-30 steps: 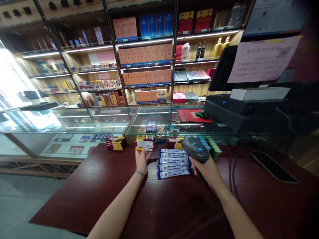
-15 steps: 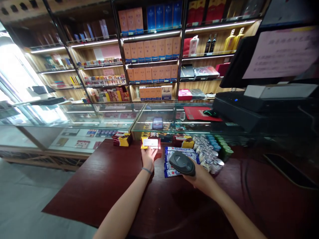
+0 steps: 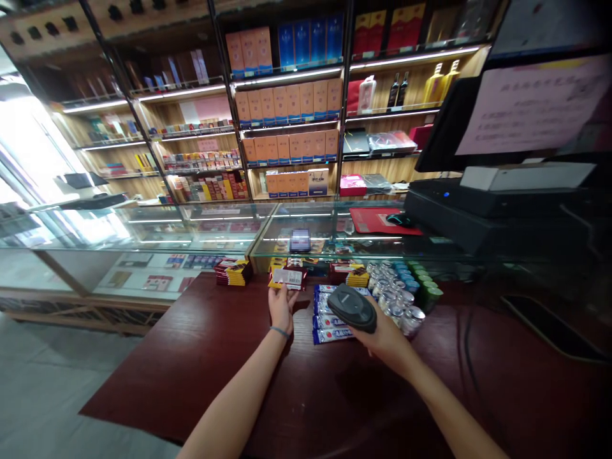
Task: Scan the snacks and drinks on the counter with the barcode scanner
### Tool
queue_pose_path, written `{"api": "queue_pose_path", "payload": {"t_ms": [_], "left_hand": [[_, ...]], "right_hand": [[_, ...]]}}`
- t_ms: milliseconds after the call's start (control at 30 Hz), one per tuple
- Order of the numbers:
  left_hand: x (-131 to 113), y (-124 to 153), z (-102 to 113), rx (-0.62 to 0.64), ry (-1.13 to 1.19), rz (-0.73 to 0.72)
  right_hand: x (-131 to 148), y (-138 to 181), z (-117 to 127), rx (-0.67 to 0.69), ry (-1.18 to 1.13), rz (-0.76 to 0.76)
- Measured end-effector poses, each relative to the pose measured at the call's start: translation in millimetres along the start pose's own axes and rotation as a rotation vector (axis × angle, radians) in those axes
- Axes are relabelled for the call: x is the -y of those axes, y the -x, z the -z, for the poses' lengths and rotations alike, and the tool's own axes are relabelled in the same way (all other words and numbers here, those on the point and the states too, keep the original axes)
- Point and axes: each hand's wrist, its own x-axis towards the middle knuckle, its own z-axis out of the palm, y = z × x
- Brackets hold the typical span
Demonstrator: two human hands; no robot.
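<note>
My left hand [image 3: 281,305] is closed on a red and yellow snack pack [image 3: 287,278], held with its white label facing me, just above the dark red counter [image 3: 201,357]. In my right hand [image 3: 382,335] sits a black barcode scanner [image 3: 352,308], its head turned toward that pack. Blue wrapped bars [image 3: 329,325] lie in a row on the counter between my two hands. Right of the scanner stand several small cans [image 3: 400,298] in a tight group.
Stacks of red and yellow packs [image 3: 233,271] lie at the counter's far edge against a glass display case [image 3: 201,229]. A register terminal and printer [image 3: 497,197] stand at the right, with a black cable [image 3: 471,357] and a phone [image 3: 554,328]. Shelves of boxes and bottles [image 3: 287,121] fill the back wall.
My right hand has swung the scanner left from beside the cans to over the blue bars, toward the pack. My left hand has kept hold of the pack and tilted it slightly.
</note>
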Motion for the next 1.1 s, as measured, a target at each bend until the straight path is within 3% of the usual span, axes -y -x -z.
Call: {"api": "queue_pose_path", "payload": {"t_ms": [133,267,400,533,733,900,1100], "left_hand": [[-3.9,-2.8,-3.5,-0.04,-0.001,-0.063],[-14.4,-16.7,-4.9,-0.092,-0.125,-0.284],[-40.1,-33.9,1.6,-0.1,-0.272,-0.472],[-82.1,-47.9,21.3,-0.058,-0.543,-0.661],[-144.2,-75.7,68.8,0.063,-0.934,-0.954],[-175.3,-96.2,102.1,0.114,-1.242,-0.908],[-187.1,-107.9,118.9,0.212,-1.619,-0.842]], "right_hand": [[1.9,0.3,4.3,-0.058,-0.061,0.035],[2.1,-0.6,10.3,-0.106,-0.076,0.048],[2.0,-0.7,13.1,-0.137,-0.09,0.053],[3.2,-0.4,13.8,-0.15,-0.098,0.065],[7.4,0.5,15.7,-0.136,-0.078,0.076],[2.6,1.5,16.4,-0.119,-0.03,0.055],[-13.5,-5.1,21.0,-0.072,0.002,0.02]]}}
